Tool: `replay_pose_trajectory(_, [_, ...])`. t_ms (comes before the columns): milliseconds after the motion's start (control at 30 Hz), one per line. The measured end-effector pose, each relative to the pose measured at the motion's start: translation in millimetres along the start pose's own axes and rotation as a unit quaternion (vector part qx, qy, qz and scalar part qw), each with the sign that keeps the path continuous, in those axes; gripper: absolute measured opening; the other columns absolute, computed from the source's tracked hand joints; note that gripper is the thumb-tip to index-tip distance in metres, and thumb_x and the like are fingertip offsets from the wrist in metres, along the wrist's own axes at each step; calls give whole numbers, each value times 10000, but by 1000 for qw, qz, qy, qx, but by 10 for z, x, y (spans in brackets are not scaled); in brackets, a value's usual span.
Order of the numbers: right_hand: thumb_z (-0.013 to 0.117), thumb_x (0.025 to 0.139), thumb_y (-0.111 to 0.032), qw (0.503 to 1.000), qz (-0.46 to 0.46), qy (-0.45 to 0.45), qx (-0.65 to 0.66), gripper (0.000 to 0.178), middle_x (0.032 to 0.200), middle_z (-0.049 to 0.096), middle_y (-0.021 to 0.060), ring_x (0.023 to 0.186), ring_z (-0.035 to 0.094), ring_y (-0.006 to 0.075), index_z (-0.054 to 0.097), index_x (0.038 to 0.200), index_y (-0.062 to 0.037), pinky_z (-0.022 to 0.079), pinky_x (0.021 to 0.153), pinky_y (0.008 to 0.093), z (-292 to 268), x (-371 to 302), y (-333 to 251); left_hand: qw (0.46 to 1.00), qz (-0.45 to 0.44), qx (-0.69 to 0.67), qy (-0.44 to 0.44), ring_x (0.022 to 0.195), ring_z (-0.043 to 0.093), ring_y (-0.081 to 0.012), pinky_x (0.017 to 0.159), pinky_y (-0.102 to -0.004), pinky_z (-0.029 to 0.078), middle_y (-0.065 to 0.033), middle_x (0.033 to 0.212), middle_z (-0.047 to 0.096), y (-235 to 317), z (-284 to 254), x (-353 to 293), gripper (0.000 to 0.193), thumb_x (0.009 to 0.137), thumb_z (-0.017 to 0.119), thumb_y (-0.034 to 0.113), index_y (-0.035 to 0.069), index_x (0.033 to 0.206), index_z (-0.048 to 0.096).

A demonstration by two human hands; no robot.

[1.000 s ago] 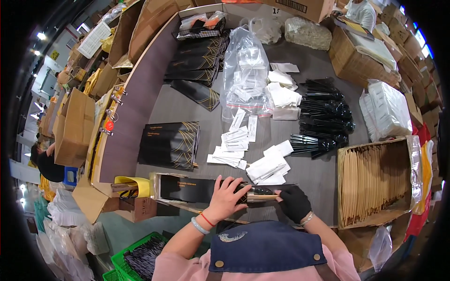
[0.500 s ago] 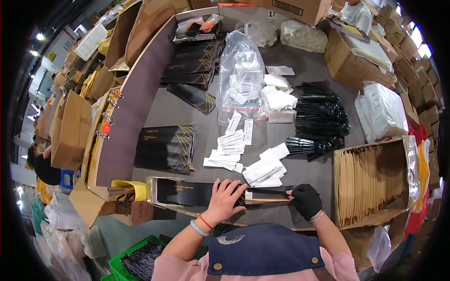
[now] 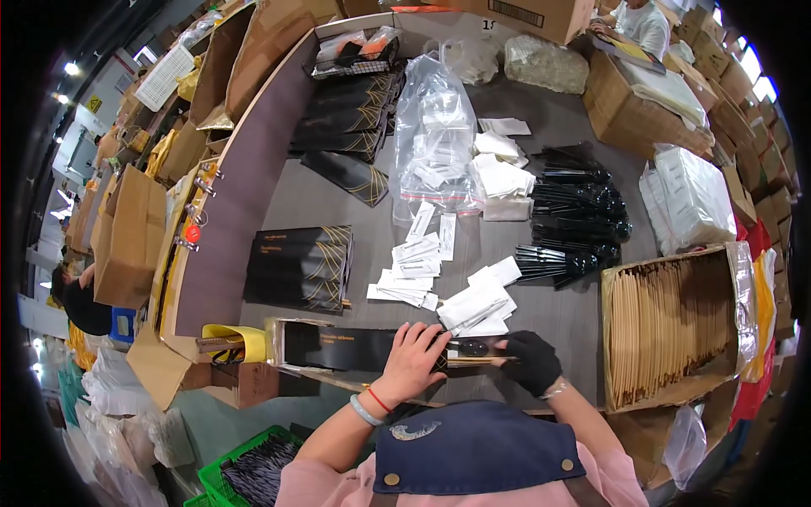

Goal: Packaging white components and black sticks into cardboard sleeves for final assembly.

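Note:
A black paper cutlery sleeve (image 3: 359, 348) with gold lines lies at the table's near edge. My left hand (image 3: 414, 362) lies over its right end, bare, fingers stretched out and pressing down. From that end sticks out a bundle with a black plastic spoon (image 3: 471, 347) and pale wooden chopsticks (image 3: 477, 362). My right hand (image 3: 532, 363), in a black fingerless glove, is closed on the outer end of the bundle; its fingertips partly hide it. White paper packets (image 3: 477, 306) lie just beyond the hands.
Black sleeves (image 3: 300, 266) are stacked at left. Black spoons (image 3: 579, 224) lie in bunches at right. A carton (image 3: 617, 338) of wooden sticks stands at the right edge. A clear plastic bag (image 3: 435, 127) holds packets. A yellow holder (image 3: 245, 342) sits near left. A co-worker (image 3: 642, 29) is far right.
My right hand has moved left with the bundle, pushing it further into the sleeve. The spoon bowl now shows between my hands. My left hand has shifted slightly right with the sleeve.

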State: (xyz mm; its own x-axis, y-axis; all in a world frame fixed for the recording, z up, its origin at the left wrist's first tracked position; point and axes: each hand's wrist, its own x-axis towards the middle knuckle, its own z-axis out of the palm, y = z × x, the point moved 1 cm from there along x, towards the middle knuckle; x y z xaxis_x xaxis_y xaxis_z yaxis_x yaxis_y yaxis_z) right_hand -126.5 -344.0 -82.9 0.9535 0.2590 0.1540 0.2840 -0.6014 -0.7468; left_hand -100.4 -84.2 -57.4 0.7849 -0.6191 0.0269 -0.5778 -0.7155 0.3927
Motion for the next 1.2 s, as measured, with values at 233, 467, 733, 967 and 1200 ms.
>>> replay_pose_trajectory(233, [772,732,-151,991,51,-24,123,227,810,611,109,780,620,273,630,879,-54,496,697,350,431,247,-407,999,32,-30,12,1143,461,-300,975,-426,371,-82,1255,500,73,93,175,767,599,842,226,104,1286,524])
replay_pose_trajectory(467, [755,734,-129,984,141,19,104,208,756,574,120,763,604,282,592,818,-30,474,675,368,384,-33,-62,999,32,-12,-25,1142,466,-305,970,-413,375,-94,1254,497,119,53,207,782,600,835,211,83,1298,505])
replay_pose_trajectory(733, [815,581,-451,980,-52,13,-191,576,990,594,63,975,540,309,602,991,-106,409,846,430,91,166,-363,993,108,14,-40,1051,500,-310,886,-414,427,-114,1137,520,28,-16,275,538,631,776,179,123,1135,593])
replay_pose_trajectory(967, [815,592,-397,984,-4,0,-180,605,1016,583,90,970,551,296,568,1063,-108,393,838,445,-465,116,-366,981,124,61,-140,929,533,-332,774,-412,460,-138,975,526,-152,-850,529,226,585,712,130,72,780,613])
replay_pose_trajectory(1200, [791,617,-395,974,83,-35,-209,588,1029,575,99,961,553,304,569,1073,-98,396,825,441,-445,113,-497,992,-48,71,92,1076,510,-340,889,-438,450,-163,1162,549,-810,-529,138,206,664,754,212,66,781,668])
